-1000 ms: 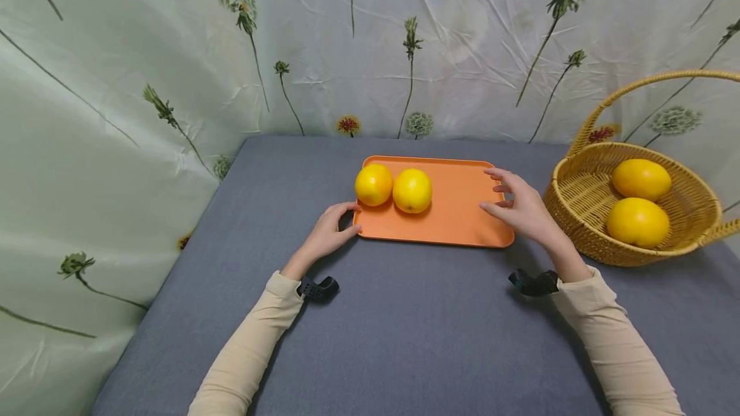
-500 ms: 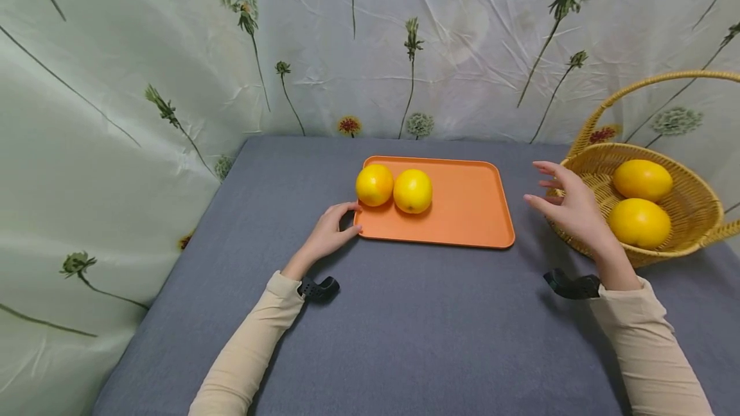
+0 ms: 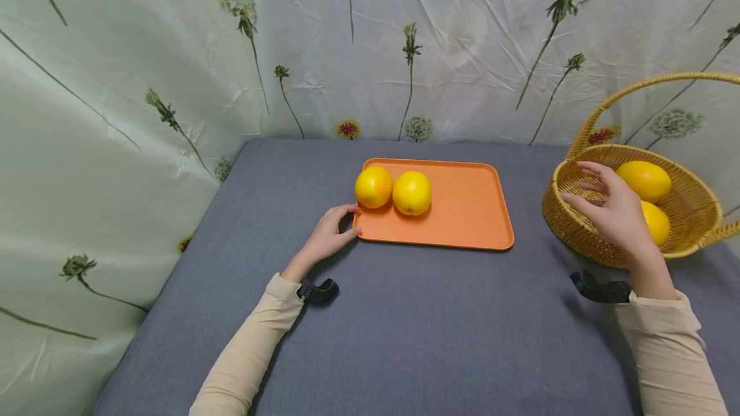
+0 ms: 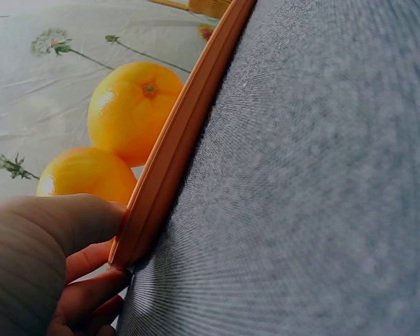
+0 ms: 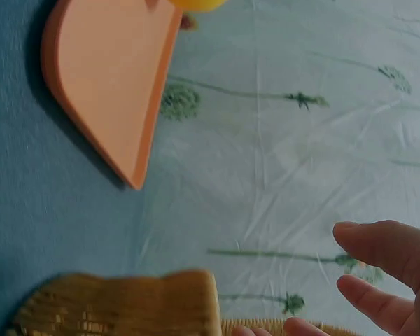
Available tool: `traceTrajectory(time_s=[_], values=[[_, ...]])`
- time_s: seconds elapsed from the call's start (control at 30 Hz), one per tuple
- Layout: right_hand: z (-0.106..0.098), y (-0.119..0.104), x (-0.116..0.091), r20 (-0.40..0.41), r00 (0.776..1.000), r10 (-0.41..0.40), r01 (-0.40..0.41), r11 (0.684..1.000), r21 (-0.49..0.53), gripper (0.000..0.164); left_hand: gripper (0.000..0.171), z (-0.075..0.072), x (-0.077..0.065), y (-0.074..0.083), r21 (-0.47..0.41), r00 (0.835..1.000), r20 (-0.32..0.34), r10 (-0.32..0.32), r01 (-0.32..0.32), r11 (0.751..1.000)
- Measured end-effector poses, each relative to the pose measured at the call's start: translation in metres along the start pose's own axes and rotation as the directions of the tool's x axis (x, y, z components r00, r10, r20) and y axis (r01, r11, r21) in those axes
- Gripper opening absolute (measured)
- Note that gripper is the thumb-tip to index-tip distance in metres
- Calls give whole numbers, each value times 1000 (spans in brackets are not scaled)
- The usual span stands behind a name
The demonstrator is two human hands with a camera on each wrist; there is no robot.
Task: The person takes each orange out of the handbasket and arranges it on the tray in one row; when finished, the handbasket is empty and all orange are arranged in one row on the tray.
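Two oranges (image 3: 412, 193) sit side by side at the left end of an orange tray (image 3: 462, 210). My left hand (image 3: 328, 233) holds the tray's left edge near the front corner. In the left wrist view, its thumb (image 4: 91, 218) lies at the rim and the other fingers bend in around the corner. Over the left side of a wicker basket (image 3: 569, 223), my right hand (image 3: 621, 214) hovers with fingers loosely bent and nothing in them. Inside the basket are two yellow-orange fruits (image 3: 644, 180); the hand partly covers the nearer one.
A tall arched handle (image 3: 613, 98) rises over the basket. The grey cloth-covered table (image 3: 428, 326) stretches in front of the tray. Behind and to the left hangs a pale curtain (image 3: 324, 31) printed with dandelions.
My right hand has moved right, from the tray's right end to over the basket. My left hand, the tray and the fruit have stayed in place.
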State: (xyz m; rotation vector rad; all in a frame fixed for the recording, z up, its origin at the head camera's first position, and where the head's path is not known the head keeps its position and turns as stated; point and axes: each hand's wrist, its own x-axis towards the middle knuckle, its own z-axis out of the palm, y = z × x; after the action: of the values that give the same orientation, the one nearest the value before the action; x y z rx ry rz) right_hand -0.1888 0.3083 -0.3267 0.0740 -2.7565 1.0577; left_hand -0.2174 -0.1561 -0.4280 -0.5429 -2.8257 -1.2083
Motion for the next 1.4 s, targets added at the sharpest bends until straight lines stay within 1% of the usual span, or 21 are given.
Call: traceTrajectory(time_s=[0.17, 0.33, 0.43, 0.5, 0.57, 0.67, 0.7, 0.73, 0.8, 0.87, 1.0, 1.03, 1.1, 1.2, 1.4], values=[[-13, 12, -3, -41, 999, 33, -33, 999, 0, 62, 43, 1, 1, 0, -1, 1000, 1, 4, -4, 1000], [-25, 19, -4, -49, 995, 88, -91, 995, -48, 65, 43, 0, 1, 0, -5, 1000, -7, 6, -6, 1000], [-28, 29, -1, -66, 992, 105, -109, 992, -70, 66, 43, 0, 1, 0, -9, 1000, -3, -1, 1, 1000], [-27, 44, 4, -95, 988, 121, -128, 989, -76, 67, 43, 1, 0, -1, -7, 1000, -1, -6, 6, 1000], [-24, 69, 13, -134, 981, 140, -154, 983, -99, 67, 43, 1, 0, -1, -10, 1000, -1, -9, 9, 1000], [-21, 108, 25, -178, 971, 159, -179, 978, -105, 66, 43, 1, 1, -1, -8, 1000, -1, -10, 10, 1000], [-20, 118, 28, -188, 968, 165, -189, 975, -118, 66, 43, 1, 1, -1, -9, 1000, -1, -10, 10, 1000], [-21, 122, 29, -186, 969, 164, -188, 975, -117, 66, 43, 1, 1, -1, -8, 1000, -1, -10, 10, 1000], [-22, 121, 27, -188, 967, 171, -198, 971, -131, 66, 42, 1, 1, -1, -8, 1000, -1, -8, 8, 1000], [-25, 104, 20, -174, 970, 172, -198, 969, -148, 67, 42, 1, 1, -1, -8, 1000, -2, -5, 5, 1000], [-33, 62, 4, -149, 976, 156, -185, 960, -212, 67, 42, 1, 1, -1, -9, 1000, -8, 6, -6, 1000], [-34, 53, 1, -141, 979, 151, -179, 960, -215, 66, 42, 1, 1, -2, -7, 1000, -9, 8, -8, 1000], [-34, 44, -3, -137, 977, 161, -190, 952, -239, 64, 42, 1, 1, -2, -6, 1000, -12, 13, -13, 1000], [-35, 42, -6, -130, 974, 186, -214, 944, -250, 64, 42, 1, 0, -2, -4, 1000, -12, 14, -14, 1000], [-40, 51, -8, -100, 972, 211, -231, 934, -272, 66, 42, 1, 1, -2, -8, 1000, -9, 8, -8, 1000]])
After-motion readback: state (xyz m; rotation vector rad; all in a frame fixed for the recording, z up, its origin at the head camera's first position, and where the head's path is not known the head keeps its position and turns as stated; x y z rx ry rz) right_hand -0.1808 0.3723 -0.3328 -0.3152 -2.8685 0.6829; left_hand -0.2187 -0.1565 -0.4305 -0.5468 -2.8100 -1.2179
